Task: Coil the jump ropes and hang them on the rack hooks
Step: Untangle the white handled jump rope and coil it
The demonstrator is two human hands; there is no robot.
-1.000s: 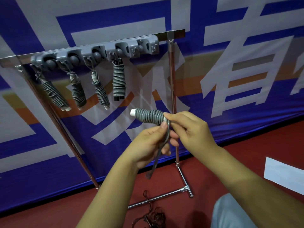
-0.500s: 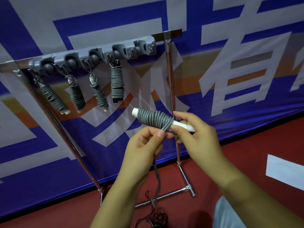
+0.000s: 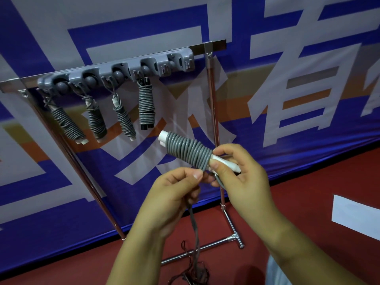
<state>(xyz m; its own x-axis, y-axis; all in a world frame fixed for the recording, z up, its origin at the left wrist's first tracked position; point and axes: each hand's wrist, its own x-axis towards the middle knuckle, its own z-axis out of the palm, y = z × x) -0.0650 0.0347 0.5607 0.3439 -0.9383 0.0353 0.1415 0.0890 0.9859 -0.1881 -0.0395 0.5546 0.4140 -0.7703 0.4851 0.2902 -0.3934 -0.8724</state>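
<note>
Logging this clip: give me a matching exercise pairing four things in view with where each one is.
Things:
1. right hand
2. left hand
3. rope with black handles
4. loose cord pile

Places:
A. hanging on the rack, furthest right of the four hung ropes
B. on the red floor below the hands
C. gripping the white handles beside the coil
D. pinching the grey cord just under the coil

Pairs: 1-C, 2-D, 3-A, 4-B

Both forearms are bare, with no sleeves, watch or rings on the left hand (image 3: 174,194) or right hand (image 3: 240,177); fingernails are short.
</note>
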